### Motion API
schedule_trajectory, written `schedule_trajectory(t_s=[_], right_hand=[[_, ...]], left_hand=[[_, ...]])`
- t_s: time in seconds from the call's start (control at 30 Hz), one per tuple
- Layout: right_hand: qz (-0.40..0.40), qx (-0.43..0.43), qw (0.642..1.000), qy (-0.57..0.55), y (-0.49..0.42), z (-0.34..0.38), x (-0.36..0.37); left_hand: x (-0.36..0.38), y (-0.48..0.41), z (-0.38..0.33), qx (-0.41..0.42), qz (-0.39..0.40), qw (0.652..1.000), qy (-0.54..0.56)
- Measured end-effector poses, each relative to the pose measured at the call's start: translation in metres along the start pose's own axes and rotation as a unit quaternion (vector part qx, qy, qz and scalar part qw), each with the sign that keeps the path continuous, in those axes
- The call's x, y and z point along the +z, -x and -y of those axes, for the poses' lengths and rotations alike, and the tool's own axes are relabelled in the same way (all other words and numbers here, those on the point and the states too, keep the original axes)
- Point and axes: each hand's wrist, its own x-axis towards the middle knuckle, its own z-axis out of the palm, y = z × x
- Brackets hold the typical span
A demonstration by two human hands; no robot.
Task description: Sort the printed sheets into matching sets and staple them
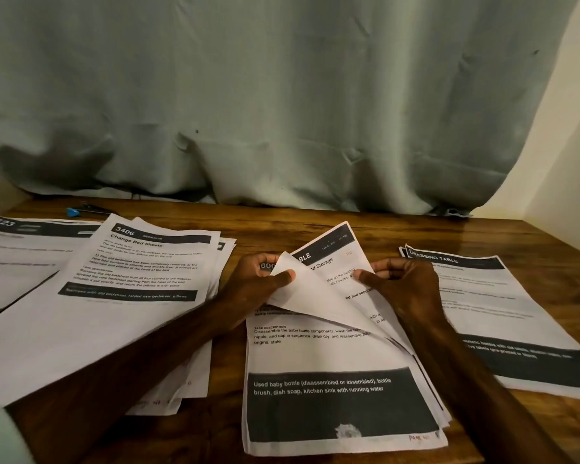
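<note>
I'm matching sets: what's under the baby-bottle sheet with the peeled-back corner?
Another printed sheet, title ending "nd Storage", which the right hand pinches. Its lower part and anything beneath are covered.

Sheet at 9 o'clock (141,262) headed "3406 BEDROOM, Change Bed Sheets"; sheet at 10 o'clock (21,242) numbered "1623". Sheet at 3 o'clock (476,296): "DRESSING TABLE". Stack at 6 o'clock (332,349), black band: "Used baby bottle (disassembled or assembled), bottle brush, dish soap".

Grey-green curtain (282,95) behind wooden table (416,229)
</note>
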Motion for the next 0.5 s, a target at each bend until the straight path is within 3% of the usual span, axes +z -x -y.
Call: schedule_trajectory(t_s=[0.23, 0.4, 0.5], right_hand=[[-0.003, -0.018, 1.0, 0.022, -0.001, -0.001, 0.001], [0.042, -0.046, 0.996, 0.064, -0.001, 0.002, 0.006], [0.035, -0.052, 0.997, 0.045, -0.001, 0.003, 0.01]], left_hand=[[0.0, 0.001, -0.001, -0.022, 0.001, 1.0, 0.005], [0.004, 0.004, -0.011, -0.075, 0.028, 0.985, 0.154], [0.003, 0.002, -0.012, -0.087, 0.038, 0.985, 0.147]])
